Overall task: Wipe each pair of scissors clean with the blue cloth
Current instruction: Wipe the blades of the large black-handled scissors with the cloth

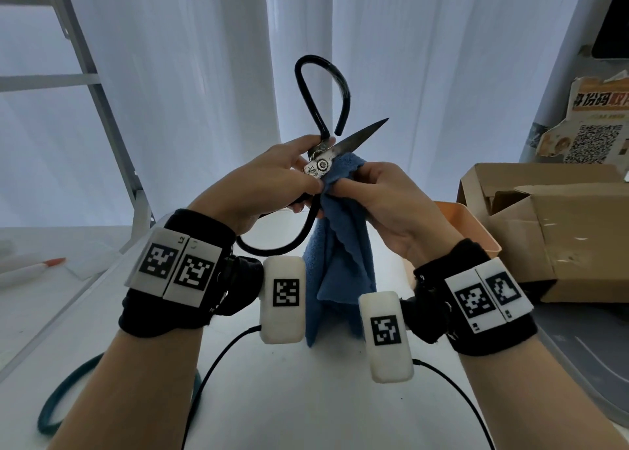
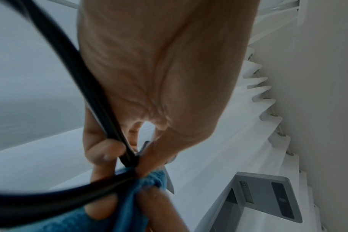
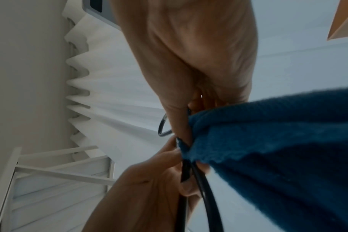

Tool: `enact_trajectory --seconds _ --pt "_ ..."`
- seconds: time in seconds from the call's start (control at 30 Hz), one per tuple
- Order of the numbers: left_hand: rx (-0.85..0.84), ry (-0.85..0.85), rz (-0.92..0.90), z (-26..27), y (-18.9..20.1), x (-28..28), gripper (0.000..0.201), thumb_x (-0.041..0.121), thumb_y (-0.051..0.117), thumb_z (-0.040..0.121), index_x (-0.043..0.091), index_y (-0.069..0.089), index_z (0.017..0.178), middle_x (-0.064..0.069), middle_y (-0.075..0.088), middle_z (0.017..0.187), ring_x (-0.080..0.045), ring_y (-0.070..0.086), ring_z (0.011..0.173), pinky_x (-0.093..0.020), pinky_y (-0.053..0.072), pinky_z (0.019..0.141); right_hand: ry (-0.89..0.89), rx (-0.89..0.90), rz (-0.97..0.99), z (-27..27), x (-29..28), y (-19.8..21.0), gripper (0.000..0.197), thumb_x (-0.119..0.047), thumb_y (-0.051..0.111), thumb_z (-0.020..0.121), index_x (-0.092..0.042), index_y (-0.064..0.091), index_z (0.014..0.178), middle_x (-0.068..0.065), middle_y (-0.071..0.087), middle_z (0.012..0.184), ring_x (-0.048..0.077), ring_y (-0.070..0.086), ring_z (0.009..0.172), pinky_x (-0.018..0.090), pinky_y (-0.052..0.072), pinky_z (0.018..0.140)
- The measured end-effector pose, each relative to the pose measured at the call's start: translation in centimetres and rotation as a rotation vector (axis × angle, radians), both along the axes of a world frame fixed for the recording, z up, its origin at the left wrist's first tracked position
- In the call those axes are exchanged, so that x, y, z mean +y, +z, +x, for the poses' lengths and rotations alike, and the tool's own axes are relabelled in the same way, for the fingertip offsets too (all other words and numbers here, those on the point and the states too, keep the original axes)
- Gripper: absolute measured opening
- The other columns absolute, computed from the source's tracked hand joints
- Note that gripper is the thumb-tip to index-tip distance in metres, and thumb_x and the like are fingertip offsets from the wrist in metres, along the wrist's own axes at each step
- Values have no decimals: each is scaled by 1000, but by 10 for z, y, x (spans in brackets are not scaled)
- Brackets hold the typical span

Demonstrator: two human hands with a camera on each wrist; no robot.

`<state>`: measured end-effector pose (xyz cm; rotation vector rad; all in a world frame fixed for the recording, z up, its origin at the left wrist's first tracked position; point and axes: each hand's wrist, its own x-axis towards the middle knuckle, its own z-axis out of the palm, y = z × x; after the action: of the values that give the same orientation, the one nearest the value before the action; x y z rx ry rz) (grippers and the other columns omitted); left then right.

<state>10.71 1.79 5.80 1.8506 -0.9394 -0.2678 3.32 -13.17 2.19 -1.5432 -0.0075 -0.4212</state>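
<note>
Both hands are up in front of the white curtain (image 1: 204,92), well above the table (image 1: 306,398). The left hand (image 1: 269,180) has its grip closed around the scissors (image 1: 321,165) right at the pivot, thumb and fingers curled about the metal there. One black loop handle (image 1: 321,89) rises toward twelve o'clock from that grip; the other loop (image 1: 272,245) sweeps down toward six o'clock, past the left wrist. The scissors stand open, one blade (image 1: 360,136) pointing out toward two o'clock, clear of both hands.

The right hand (image 1: 384,197) sits at three o'clock of the pivot, its grip pinched shut on the cloth (image 1: 340,252). The bunched top of the cloth is pressed up against the scissors just under the bare blade, touching the metal at the pivot. The rest of the cloth hangs straight down toward six o'clock between the two wrists. Whether the second blade is wrapped inside the cloth, I cannot tell.

From the left wrist, the two black handle arms (image 2: 127,155) meet at the fingertips (image 2: 103,150), with the cloth (image 2: 149,179) bunched just past them. From the right wrist, the cloth (image 3: 268,149) fills the four o'clock side, held at the thumb (image 3: 179,119).

Off at three o'clock, a cardboard box (image 1: 561,231) lies on the table, an orange bin (image 1: 476,231) beside it. A pen (image 1: 34,269) lies at nine o'clock.
</note>
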Motion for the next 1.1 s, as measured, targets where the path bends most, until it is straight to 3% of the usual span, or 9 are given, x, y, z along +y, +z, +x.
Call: enact_trajectory --seconds 0.13,0.23,0.33,0.53,0.63,0.77,0.9,1.0,1.1 --pt "-8 2 1 -2 2 2 49 -1 52 96 28 56 135 -3 56 92 -6 59 56 -24 48 58 -40 14 -56 3 -2 1 18 -4 65 92 2 71 108 15 76 99 22 73 85 30 59 80" --pt "20 -7 -8 -3 3 5 47 -3 50 96 24 56 134 -5 56 89 -15 68 63 -27 46 59 -110 44 -132 2 -6 3 18 4 57 93 2 72 104 14 75 95 15 71 81 25 58 73" --pt "33 16 -17 -2 5 9 42 -4 49 97 25 59 127 -4 56 88 -19 70 66 -26 45 59 -264 51 -133 2 -14 4 17 -1 57 94 -9 72 95 7 74 88 13 69 81 28 58 77" --pt "81 34 -51 0 9 14 36 -5 50 98 19 61 123 -5 48 87 -23 71 67 -24 45 60 -475 -22 4 -5 -28 6 15 -6 62 93 -16 67 103 -5 70 89 4 66 80 10 49 61" --pt "80 21 -40 -4 10 12 32 -4 51 98 15 60 122 -5 49 86 -26 73 71 -25 47 62 -424 -45 -6 -2 -23 6 23 2 63 89 -16 67 102 0 73 93 12 69 86 17 54 69" --pt "96 27 -30 -5 9 8 28 -4 52 97 8 56 122 -8 54 91 -29 74 73 -24 49 57 -179 -47 -37 -4 -8 10 24 10 54 89 4 68 108 20 74 103 29 72 95 35 60 87" --pt "119 55 -78 -3 8 8 28 -5 52 97 4 52 124 -8 55 90 -34 75 75 -24 53 55 -34 8 62 -6 -5 15 24 0 47 94 9 68 99 23 74 101 25 71 87 35 60 87" --pt "123 54 -92 -4 9 9 28 -5 53 97 3 51 124 -7 56 88 -32 75 71 -24 56 55 20 24 40 -9 -6 13 19 -5 56 97 3 72 102 20 75 103 26 72 93 33 60 86" --pt "108 37 -80 -7 9 8 28 -5 53 97 5 52 123 -5 57 88 -26 74 66 -25 57 57 -49 33 -64 -7 -5 9 14 -3 64 92 -3 72 103 10 76 97 17 71 88 24 57 75"
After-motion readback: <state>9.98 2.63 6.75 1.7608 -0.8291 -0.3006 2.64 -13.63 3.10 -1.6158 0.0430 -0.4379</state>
